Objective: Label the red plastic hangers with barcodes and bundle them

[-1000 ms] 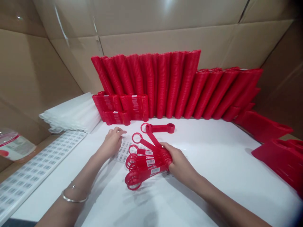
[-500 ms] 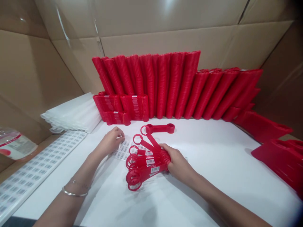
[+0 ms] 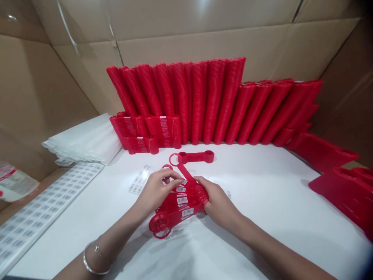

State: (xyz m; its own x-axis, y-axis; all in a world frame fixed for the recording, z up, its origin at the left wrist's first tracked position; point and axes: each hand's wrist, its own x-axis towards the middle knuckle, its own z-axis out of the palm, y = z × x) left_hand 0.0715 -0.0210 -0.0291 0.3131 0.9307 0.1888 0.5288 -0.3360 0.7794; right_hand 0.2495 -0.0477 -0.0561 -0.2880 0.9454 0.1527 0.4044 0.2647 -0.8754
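Note:
My right hand [image 3: 218, 198] grips a fan of red plastic strips with ring ends [image 3: 171, 221] by their right ends, above the table. Several of the strips bear white barcode labels [image 3: 187, 212]. Over the fan's upper strips, my left hand [image 3: 160, 186] pinches a small barcode sticker [image 3: 183, 181] between thumb and fingertips, against one of the strips. Part of the fan is hidden behind this hand. A clear sheet of barcode stickers [image 3: 141, 179] lies flat just left of it.
A short stack of the red strips [image 3: 196, 157] lies beyond my hands. Tall red stacks [image 3: 198, 105] line the cardboard wall [image 3: 186, 46]. More red pieces [image 3: 344, 198] stand at right. At left are white plastic sheets [image 3: 84, 136], a long barcode sheet [image 3: 43, 217] and a bottle [image 3: 17, 182].
My left hand has moved right from the sticker sheet to the fan, with a sticker now at its fingertips. My right hand keeps its grip on the strips, nearly still.

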